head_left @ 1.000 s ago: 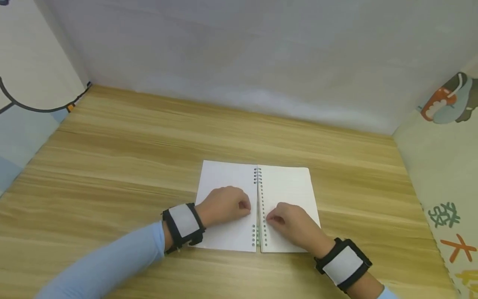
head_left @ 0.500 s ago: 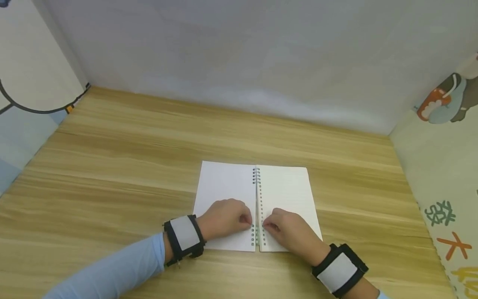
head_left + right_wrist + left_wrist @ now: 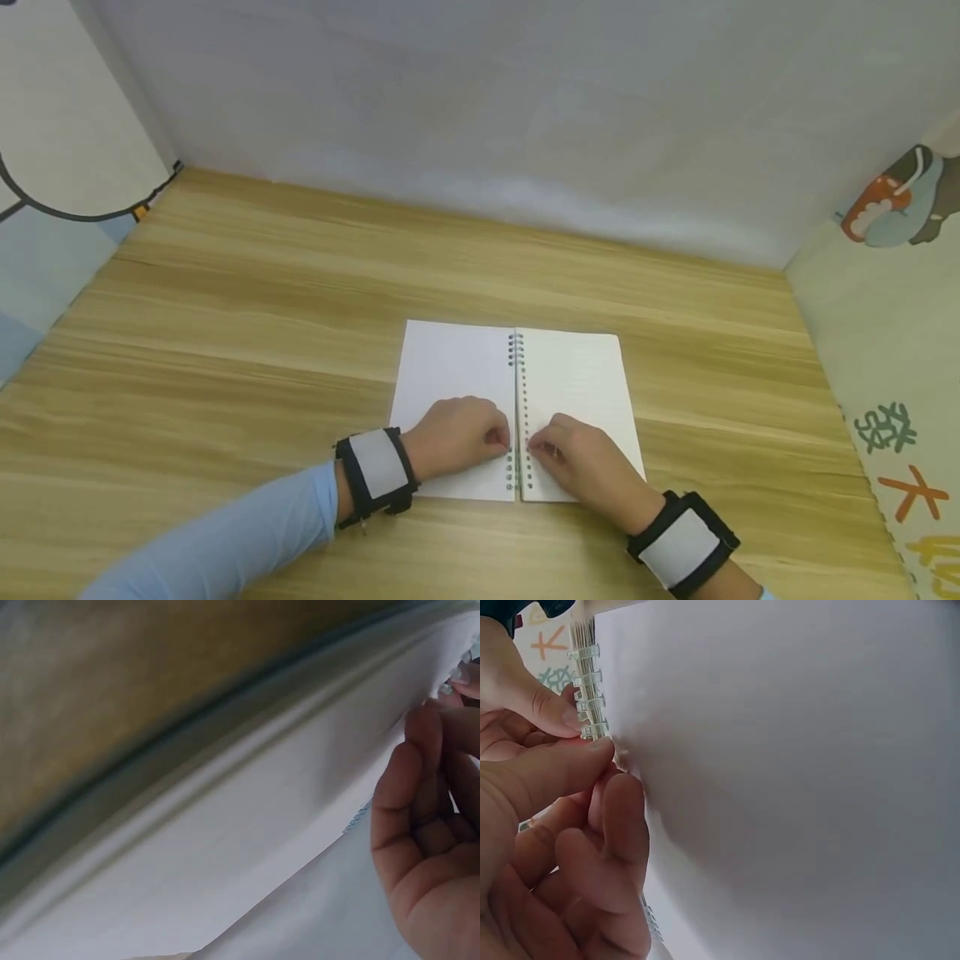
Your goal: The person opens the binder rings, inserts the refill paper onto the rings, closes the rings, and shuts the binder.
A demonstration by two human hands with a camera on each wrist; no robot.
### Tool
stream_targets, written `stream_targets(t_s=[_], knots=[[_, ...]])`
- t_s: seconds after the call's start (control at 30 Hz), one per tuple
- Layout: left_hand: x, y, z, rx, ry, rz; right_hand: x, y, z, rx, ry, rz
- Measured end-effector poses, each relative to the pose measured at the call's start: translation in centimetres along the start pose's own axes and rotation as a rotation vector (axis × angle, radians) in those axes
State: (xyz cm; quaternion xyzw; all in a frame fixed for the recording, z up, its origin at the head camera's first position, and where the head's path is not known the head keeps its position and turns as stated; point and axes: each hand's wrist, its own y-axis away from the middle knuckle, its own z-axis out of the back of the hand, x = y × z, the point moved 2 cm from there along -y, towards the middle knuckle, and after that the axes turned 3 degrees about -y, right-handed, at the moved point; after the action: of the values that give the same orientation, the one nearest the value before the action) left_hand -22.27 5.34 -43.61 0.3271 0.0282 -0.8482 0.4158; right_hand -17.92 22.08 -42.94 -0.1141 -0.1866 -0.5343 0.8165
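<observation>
A ring-bound loose-leaf notebook (image 3: 456, 360) lies open on the table, with a plain white left side and a cream lined right page (image 3: 573, 375). Clear plastic rings (image 3: 590, 701) run along its spine; the far group (image 3: 516, 348) shows in the head view. My left hand (image 3: 457, 440) pinches the ring binding near its lower part with thumb and forefinger. Opposite it, my right hand (image 3: 588, 462) has its thumb and fingertips together at the rings, pinching from the right page's side. The exact contact of the right fingertips is partly hidden in the right wrist view.
The wood-grain table (image 3: 262, 292) spreads around the notebook. A pale grey wall (image 3: 487, 108) closes off the back. Printed panels stand at the left (image 3: 82, 150) and right (image 3: 862, 333). Both wrists wear black straps.
Both hands have slid toward me along the spine, mostly in the first half second. The left fingertips now sit closer to the rings. The notebook stays in place.
</observation>
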Motion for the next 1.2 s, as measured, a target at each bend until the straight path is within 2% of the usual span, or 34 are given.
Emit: stream_targets(t_s=[0.33, 0.8, 1.2], knots=[[-0.26, -0.31, 0.05, 0.003, -0.003, -0.006, 0.06, -0.10, -0.15, -0.004, -0.003, -0.024], [-0.50, -0.68, -0.26, -0.004, -0.021, -0.047, 0.06, -0.05, -0.32, -0.023, 0.006, 0.009], [-0.58, -0.80, -0.12, -0.010, -0.052, -0.077, 0.16, -0.17, -0.37, 0.013, 0.010, -0.018]])
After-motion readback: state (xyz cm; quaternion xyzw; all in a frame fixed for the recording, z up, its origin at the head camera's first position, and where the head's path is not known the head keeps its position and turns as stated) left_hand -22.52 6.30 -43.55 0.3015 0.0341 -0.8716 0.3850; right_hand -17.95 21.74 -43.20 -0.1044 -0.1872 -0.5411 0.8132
